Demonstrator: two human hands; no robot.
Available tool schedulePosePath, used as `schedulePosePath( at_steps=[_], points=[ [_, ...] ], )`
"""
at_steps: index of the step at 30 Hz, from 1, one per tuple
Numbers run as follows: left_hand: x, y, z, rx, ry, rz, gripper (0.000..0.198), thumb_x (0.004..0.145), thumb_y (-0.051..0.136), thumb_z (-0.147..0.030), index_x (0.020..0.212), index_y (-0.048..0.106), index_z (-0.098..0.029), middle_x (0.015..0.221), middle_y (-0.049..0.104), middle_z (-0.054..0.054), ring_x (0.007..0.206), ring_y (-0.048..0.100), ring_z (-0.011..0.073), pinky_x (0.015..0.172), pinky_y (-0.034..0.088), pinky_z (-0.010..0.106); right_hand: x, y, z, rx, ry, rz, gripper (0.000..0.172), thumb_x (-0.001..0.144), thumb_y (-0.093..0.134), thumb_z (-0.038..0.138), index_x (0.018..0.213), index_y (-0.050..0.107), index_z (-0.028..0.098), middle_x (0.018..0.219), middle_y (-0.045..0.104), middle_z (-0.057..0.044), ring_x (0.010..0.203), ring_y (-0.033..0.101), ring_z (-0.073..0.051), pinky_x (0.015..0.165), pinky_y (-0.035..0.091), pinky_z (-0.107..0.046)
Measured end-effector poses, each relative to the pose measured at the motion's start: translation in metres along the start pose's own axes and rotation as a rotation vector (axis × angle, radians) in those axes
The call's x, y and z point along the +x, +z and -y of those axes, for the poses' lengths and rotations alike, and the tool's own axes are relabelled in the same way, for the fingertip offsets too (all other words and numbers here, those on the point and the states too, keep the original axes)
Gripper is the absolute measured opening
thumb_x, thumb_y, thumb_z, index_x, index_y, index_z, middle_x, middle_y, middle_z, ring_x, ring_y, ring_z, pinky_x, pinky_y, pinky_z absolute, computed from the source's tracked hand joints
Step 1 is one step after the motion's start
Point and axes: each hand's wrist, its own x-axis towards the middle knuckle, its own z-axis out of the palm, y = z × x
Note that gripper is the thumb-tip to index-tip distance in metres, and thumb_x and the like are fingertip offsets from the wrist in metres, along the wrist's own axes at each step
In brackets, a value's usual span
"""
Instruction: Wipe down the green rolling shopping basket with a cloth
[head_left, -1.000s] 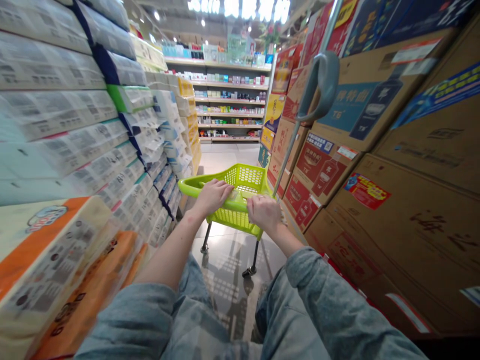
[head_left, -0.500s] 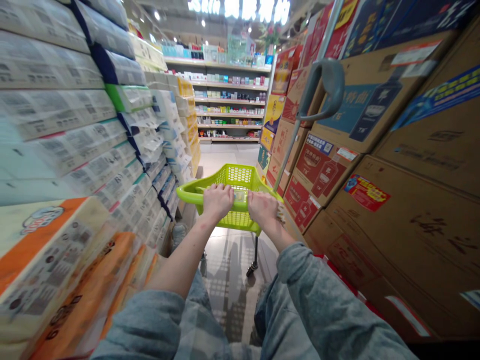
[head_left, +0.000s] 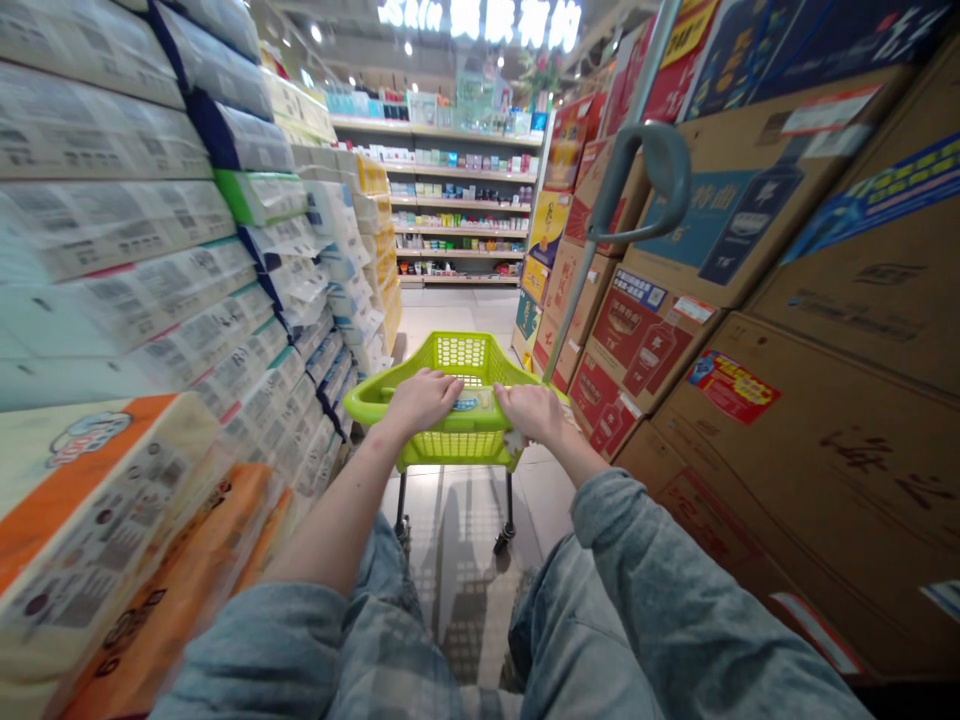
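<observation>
A lime-green shopping cart with perforated plastic walls and dark wheeled legs stands in front of me. My left hand is wrapped over the left part of its handle, knuckles up. Close by, my right hand is closed on the right part of that same handle. Between the two hands a label shows on the handle. A grey pole with a looped grip rises at the cart's right side. The undersides of my fingers are hidden.
Stacked tissue packs line the left side, with orange packs nearest me. Cardboard cartons are piled along the right. Ahead, the tiled aisle runs to shelves of small boxed goods.
My hands have spread slightly apart along the handle. The cart's near end has turned a little, so both front-facing legs show. Around me the aisle looks nearly the same.
</observation>
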Motion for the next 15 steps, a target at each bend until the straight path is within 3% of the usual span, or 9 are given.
schedulePosePath(
  at_steps=[3,5,10,15],
  points=[
    [-0.005,0.002,-0.006,0.029,-0.028,-0.006,0.056,0.095,0.017,-0.045,0.098,0.067,-0.021,0.099,0.066,0.006,0.101,0.054,0.0209,0.084,0.044,0.031,0.013,-0.003,-0.003,0.051,0.045,0.141,0.068,0.096,0.015,0.051,0.092,0.072,0.012,0.096,0.071,-0.019,0.093,0.066,-0.026,0.077,0.046,-0.034],
    [-0.007,0.002,-0.011,0.035,-0.058,-0.005,0.056,0.095,0.016,-0.044,0.097,0.067,-0.021,0.099,0.066,0.006,0.101,0.054,0.0217,0.083,0.044,0.032,0.018,-0.003,-0.002,0.083,0.112,0.136,0.067,0.095,0.019,0.053,0.094,0.072,0.012,0.100,0.070,-0.020,0.095,0.066,-0.026,0.076,0.046,-0.034],
    [-0.009,0.002,-0.020,0.018,-0.160,0.034,0.056,0.095,0.014,-0.044,0.100,0.065,-0.022,0.100,0.067,0.007,0.092,0.062,0.0226,0.077,0.047,0.033,0.007,0.005,0.008,0.113,0.288,-0.189,0.056,0.095,0.026,0.045,0.085,0.072,0.014,0.087,0.071,-0.015,0.081,0.066,-0.023,0.070,0.043,-0.030],
    [-0.008,0.006,-0.026,0.033,-0.206,0.001,0.055,0.095,0.014,-0.041,0.098,0.064,-0.020,0.101,0.069,0.008,0.093,0.065,0.0236,0.078,0.048,0.035,-0.015,0.018,0.025,0.192,0.135,-0.504,0.038,0.095,0.034,0.035,0.091,0.067,0.017,0.093,0.068,-0.010,0.089,0.059,-0.021,0.079,0.039,-0.031]
  ],
)
